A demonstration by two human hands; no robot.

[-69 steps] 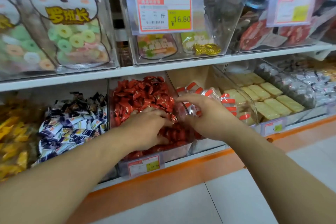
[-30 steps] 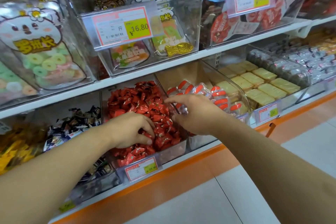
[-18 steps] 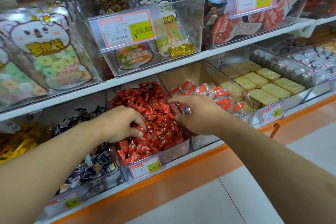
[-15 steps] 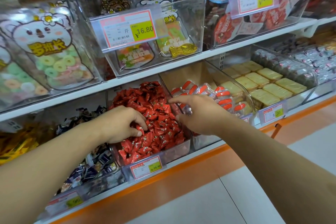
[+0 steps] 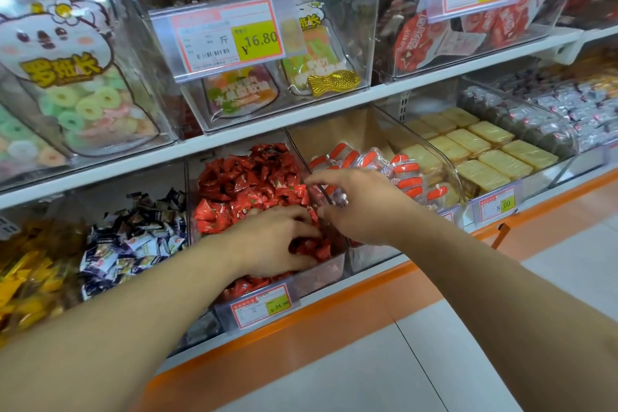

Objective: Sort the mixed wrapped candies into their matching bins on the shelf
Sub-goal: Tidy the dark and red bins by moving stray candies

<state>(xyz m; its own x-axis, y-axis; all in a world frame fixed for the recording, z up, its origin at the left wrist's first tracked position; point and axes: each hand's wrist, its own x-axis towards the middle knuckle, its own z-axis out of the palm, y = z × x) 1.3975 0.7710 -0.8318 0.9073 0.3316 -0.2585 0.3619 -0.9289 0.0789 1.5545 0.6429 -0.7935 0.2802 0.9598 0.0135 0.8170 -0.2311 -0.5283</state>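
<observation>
In the middle of the frame, both hands work at the clear bin (image 5: 329,266) of red wrapped candies (image 5: 249,184) on the lower shelf. The left hand (image 5: 274,244) lies palm down on the front of the red pile, its fingers curled into the candies and gripping some of them, though exactly how many it holds is hard to tell. The right hand (image 5: 359,206) hovers just to its right, over the divider between the red bin and the neighbouring bin of orange-and-white packets (image 5: 406,177); its fingers are spread and loosely bent, index finger reaching left over the red candies, and nothing is pinched in it.

A price tag (image 5: 262,306) reading 24.90 is clipped to the front of the red bin. To the left sits a bin of dark blue and white wrapped candies (image 5: 133,241), and at the far left edge yellow wrapped candies (image 5: 23,274). Right of centre, yellow rectangular bars (image 5: 485,150) lie in rows. On the upper shelf, a clear bin carries a tag (image 5: 227,35) marked 16.80 and holds a gold fish-shaped sweet (image 5: 332,81); at upper left is a bag of ring gummies (image 5: 78,90).
</observation>
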